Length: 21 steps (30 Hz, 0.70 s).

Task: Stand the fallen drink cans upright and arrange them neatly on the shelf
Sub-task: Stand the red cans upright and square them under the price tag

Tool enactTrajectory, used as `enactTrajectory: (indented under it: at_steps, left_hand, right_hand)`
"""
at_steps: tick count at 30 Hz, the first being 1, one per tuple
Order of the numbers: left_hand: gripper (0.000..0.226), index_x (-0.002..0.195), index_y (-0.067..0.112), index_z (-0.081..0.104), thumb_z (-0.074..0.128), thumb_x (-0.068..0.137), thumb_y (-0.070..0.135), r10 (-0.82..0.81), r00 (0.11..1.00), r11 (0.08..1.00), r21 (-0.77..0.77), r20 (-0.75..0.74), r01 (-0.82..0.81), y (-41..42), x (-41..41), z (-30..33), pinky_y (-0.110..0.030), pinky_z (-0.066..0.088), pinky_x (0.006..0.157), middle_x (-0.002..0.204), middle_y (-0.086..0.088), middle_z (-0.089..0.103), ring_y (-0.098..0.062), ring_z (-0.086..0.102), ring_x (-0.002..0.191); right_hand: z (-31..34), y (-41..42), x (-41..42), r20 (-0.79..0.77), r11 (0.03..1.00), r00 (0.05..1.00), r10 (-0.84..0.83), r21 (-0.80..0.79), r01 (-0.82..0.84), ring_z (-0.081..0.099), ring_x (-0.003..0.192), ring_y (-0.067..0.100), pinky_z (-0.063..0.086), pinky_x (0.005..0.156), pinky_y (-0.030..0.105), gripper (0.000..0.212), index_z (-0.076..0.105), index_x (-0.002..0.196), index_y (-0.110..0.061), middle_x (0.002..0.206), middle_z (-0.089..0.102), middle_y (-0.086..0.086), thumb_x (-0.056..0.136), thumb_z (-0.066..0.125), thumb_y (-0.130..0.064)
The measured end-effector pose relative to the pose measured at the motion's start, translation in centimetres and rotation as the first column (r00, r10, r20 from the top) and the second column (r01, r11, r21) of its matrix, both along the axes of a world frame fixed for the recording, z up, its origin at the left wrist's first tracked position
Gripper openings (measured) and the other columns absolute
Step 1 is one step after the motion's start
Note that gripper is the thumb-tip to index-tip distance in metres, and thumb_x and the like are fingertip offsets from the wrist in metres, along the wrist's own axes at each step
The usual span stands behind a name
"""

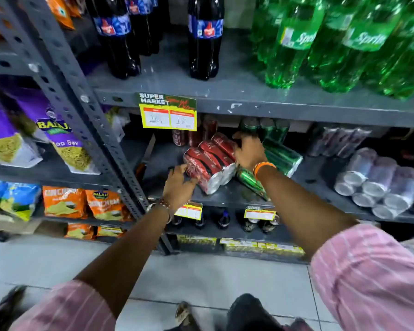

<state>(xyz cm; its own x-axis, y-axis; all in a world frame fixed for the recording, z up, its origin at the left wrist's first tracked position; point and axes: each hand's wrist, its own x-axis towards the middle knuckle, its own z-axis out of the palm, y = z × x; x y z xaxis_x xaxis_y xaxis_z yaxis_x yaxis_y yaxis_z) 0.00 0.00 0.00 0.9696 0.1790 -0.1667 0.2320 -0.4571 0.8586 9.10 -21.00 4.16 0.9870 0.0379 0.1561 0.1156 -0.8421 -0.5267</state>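
Note:
Several red cans (208, 161) lie on their sides in a heap on the grey middle shelf (227, 195). Green cans (281, 156) lie tipped to their right, and one green can (250, 181) lies near the shelf's front edge. More red and green cans stand upright at the back (270, 129). My left hand (178, 183) reaches in with spread fingers and touches the front red can. My right hand (249, 150) rests with fingers apart over the gap between the red and green heaps, its fingertips at an upright green can; whether it grips anything I cannot tell.
A pile of silver cans (378, 185) lies fallen at the shelf's right. Dark cola bottles (204, 44) and green soda bottles (332, 44) stand on the shelf above. A yellow price tag (169, 118) hangs over the can bay. Snack bags (65, 142) fill the left rack.

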Motion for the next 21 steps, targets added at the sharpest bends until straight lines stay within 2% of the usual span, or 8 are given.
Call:
enactTrajectory:
  at_steps: [2,4,7,10,13,17,19,21]
  left_hand:
    - [0.031,0.116,0.008,0.063,0.064,0.088,0.019,0.037,0.99,0.976,-0.208,-0.135,-0.065,-0.5,1.6,-0.2,-0.031,0.045,0.091,0.119,-0.013,0.065,-0.033,0.062,0.113]
    - [0.029,0.114,0.004,0.065,0.061,0.089,0.019,0.079,0.963,0.932,-0.324,-0.259,-0.164,-1.1,3.1,-0.6,-0.039,0.048,0.093,0.119,-0.023,0.067,-0.04,0.059,0.119]
    - [0.032,0.116,0.002,0.064,0.059,0.091,0.02,0.114,0.928,0.86,-0.432,-0.355,-0.271,-1.9,4.3,-1.0,-0.043,0.052,0.093,0.117,-0.021,0.068,-0.034,0.065,0.108]
    - [0.043,0.128,-0.001,0.057,0.06,0.092,0.022,0.156,0.912,0.78,-0.518,-0.38,-0.35,-2.9,5.0,-0.7,-0.027,0.052,0.062,0.11,-0.013,0.068,-0.02,0.064,0.08]
    - [0.048,0.126,0.003,0.056,0.069,0.087,0.026,0.203,0.903,0.701,-0.588,-0.378,-0.404,-3.5,5.6,-1.1,-0.025,0.048,0.059,0.119,-0.013,0.067,-0.026,0.068,0.098]
    - [0.023,0.103,0.009,0.064,0.073,0.084,0.018,0.223,0.911,0.727,-0.563,-0.347,-0.393,-3.3,6.5,-0.7,-0.026,0.049,0.059,0.118,-0.016,0.069,-0.027,0.068,0.091]
    - [0.032,0.112,0.002,0.065,0.072,0.084,0.015,0.21,0.927,0.768,-0.535,-0.31,-0.353,-2.2,6.6,-0.6,-0.027,0.051,0.063,0.12,-0.02,0.069,-0.029,0.068,0.094]
    - [0.04,0.119,-0.001,0.063,0.073,0.083,0.014,0.21,0.935,0.8,-0.499,-0.286,-0.333,-0.5,6.8,-0.5,-0.033,0.056,0.073,0.121,-0.022,0.068,-0.031,0.069,0.1]
  right_hand:
    - [0.7,0.5,1.6,-0.118,0.997,0.993,0.023,-0.065,-0.031,0.058,0.125,0.038,0.045,0.107,0.037,0.04,0.063,0.129,-0.009,0.134,0.063,0.021,0.095,0.055,-0.03]
    - [1.4,1.0,3.0,-0.222,0.992,0.973,0.053,-0.101,-0.077,0.057,0.122,0.04,0.045,0.105,0.039,0.043,0.063,0.125,-0.007,0.133,0.061,0.025,0.099,0.05,-0.038]
    - [1.2,1.6,4.7,-0.279,0.982,0.954,0.113,-0.114,-0.15,0.061,0.116,0.037,0.047,0.097,0.038,0.043,0.065,0.123,-0.005,0.131,0.063,0.025,0.1,0.049,-0.038]
    - [-0.8,1.0,6.6,-0.467,0.982,0.881,0.079,-0.114,-0.148,0.058,0.119,0.027,0.042,0.099,0.033,0.049,0.06,0.131,-0.005,0.136,0.06,0.015,0.102,0.045,-0.041]
    - [-2.0,1.5,7.7,-0.533,0.991,0.842,0.084,-0.044,-0.126,0.053,0.132,0.03,0.039,0.11,0.035,0.055,0.055,0.139,-0.016,0.146,0.055,0.011,0.099,0.044,-0.051]
    - [-2.2,2.7,8.6,-0.481,0.981,0.866,0.137,0.189,-0.05,0.066,0.11,0.028,0.051,0.098,0.034,0.043,0.066,0.12,-0.023,0.125,0.068,0.008,0.092,0.056,-0.054]
    - [-2.4,2.9,8.6,-0.495,0.972,0.858,0.141,0.233,-0.026,0.067,0.095,0.022,0.052,0.083,0.028,0.043,0.066,0.118,-0.024,0.116,0.069,0.005,0.091,0.056,-0.055]
    - [-2.9,3.2,8.3,-0.524,0.945,0.833,0.177,0.327,0.005,0.066,0.109,0.031,0.053,0.095,0.034,0.046,0.063,0.127,-0.015,0.129,0.066,0.013,0.093,0.058,-0.046]
